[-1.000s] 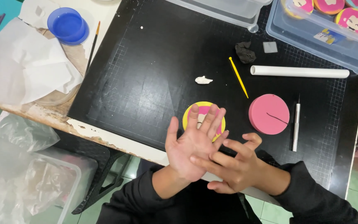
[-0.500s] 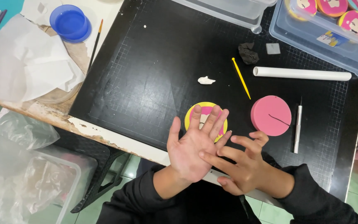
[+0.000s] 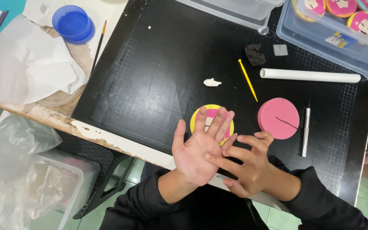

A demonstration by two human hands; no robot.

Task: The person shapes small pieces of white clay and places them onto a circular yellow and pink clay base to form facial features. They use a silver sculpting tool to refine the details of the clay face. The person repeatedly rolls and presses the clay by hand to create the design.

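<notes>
We rub right hand [image 3: 245,170] fingertips on open left palm [image 3: 199,153], both empty, over yellow-pink disc [image 3: 211,116]; likely rolling clay bit, unseen.

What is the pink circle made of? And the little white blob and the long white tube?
The pink circle looks like soft clay or foam: matte, smooth, with a thin dark slit across it. The little white blob seems to be modelling clay, lumpy and dull. The long white tube is probably plastic pipe: hard, even, slightly glossy, with a hollow end.
</notes>
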